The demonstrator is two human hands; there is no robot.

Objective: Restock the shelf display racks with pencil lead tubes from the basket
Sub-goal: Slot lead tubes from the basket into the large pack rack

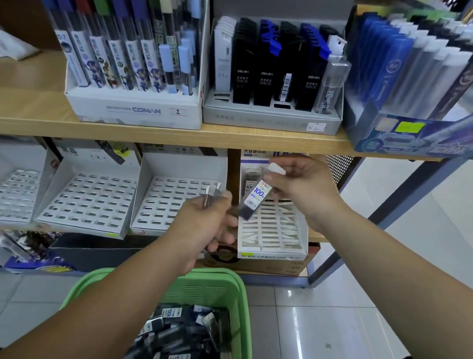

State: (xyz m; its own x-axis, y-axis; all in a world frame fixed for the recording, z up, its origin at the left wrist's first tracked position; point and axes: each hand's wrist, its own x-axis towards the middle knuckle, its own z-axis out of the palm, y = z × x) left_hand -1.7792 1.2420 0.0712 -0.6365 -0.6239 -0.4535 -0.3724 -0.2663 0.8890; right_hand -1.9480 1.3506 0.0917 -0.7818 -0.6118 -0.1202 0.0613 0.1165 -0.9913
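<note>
Just right of centre, the right hand [302, 190] pinches one pencil lead tube [256, 199] near its white cap, dark end pointing down-left. Close beside it but apart, the left hand [209, 222] curls round a small bunch of spare tubes [210, 198]. Under the held tube sits the white slotted rack [276, 233]; whether its slots are filled is hard to tell. To seat the tube well, I would line its lower end up with one free slot, match the rack's tilt, and press from the cap end so the fingers clear the neighbouring slots. Empty racks [86, 198] stand at middle left; the green basket [221, 287], bottom centre, holds more loose tubes [183, 342].
</note>
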